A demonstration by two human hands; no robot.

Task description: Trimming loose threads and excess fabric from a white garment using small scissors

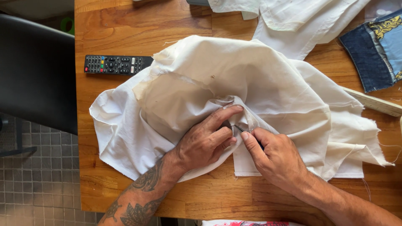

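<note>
A large rumpled piece of cream-white fabric (234, 79) lies spread over the wooden table (125, 29). My left hand (205, 140) presses and pinches a fold of this fabric near its middle, index finger stretched along the fold. My right hand (274, 157) sits right beside it, fingers closed on a small dark pointed tool (240, 129) whose tip touches the fold between the two hands. Most of the tool is hidden inside the hand.
A black remote control (115, 65) lies at the left, partly under the cloth's edge. More white cloth (293, 21) is at the top, a blue denim piece (377, 46) at top right, a pale ruler (374, 102) at right. A black chair (35, 71) stands left of the table.
</note>
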